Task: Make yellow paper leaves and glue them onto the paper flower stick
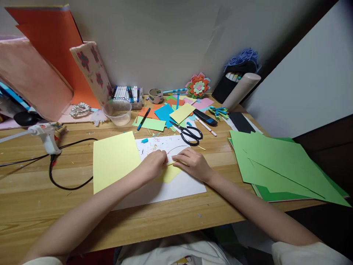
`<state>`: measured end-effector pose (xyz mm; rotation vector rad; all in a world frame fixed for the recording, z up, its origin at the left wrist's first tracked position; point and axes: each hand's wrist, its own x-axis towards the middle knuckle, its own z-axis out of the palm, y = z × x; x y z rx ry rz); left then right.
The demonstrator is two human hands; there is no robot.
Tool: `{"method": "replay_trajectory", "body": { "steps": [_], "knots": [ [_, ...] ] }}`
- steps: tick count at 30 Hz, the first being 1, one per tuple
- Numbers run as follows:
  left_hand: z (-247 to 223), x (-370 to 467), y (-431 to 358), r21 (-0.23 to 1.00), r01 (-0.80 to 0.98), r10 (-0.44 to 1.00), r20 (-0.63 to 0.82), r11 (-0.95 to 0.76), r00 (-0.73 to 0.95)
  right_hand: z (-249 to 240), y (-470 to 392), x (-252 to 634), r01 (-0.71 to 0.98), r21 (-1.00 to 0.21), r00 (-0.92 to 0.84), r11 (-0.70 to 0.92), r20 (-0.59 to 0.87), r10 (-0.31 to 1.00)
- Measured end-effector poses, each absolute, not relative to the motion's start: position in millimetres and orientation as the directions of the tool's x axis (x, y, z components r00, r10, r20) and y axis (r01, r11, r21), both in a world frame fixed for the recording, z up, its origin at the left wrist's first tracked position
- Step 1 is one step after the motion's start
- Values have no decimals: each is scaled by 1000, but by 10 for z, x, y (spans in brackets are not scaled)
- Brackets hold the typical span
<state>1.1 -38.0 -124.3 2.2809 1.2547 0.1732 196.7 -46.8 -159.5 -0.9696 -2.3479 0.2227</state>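
A small piece of yellow paper (168,175) lies over the white sheet (149,194), with a folded-looking edge between my hands. My left hand (154,162) is closed, its fingers pinching the left end of that edge. Close by on the right, my right hand (193,162) has its fingertips pressed together on the other end of the same paper. A large yellow sheet (114,158) sits to the left, partly under my left forearm. Black-handled scissors (190,135) rest just beyond my right hand. Colored marks and a blue scrap show on the white sheet.
A white glue gun (46,138) with a black cord stands at left. Behind my hands are a clear plastic bowl (118,113), markers (127,94), tape (156,95), paper scraps and a paper flower (198,85). Green sheets (275,162) overhang the right edge.
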Motion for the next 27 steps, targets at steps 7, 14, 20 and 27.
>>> {"method": "replay_trajectory", "body": {
  "steps": [7,14,20,27],
  "knots": [
    [-1130,-30,-308,572,729,729,-303,-376,614,-1618,-425,2009,484,-380,-543,788,576,611],
    [-1009,-51,-217,660,722,781,-332,-207,528,-1463,-429,2012,383,-732,-342,564,455,822],
    [-908,53,-397,508,823,909,-165,-255,383,-1413,-367,2028,169,-985,-273,34,-13,962],
    [-854,105,-514,355,869,925,-33,-344,380,-1351,-360,2077,172,-982,-274,77,28,961]
  ]
}}
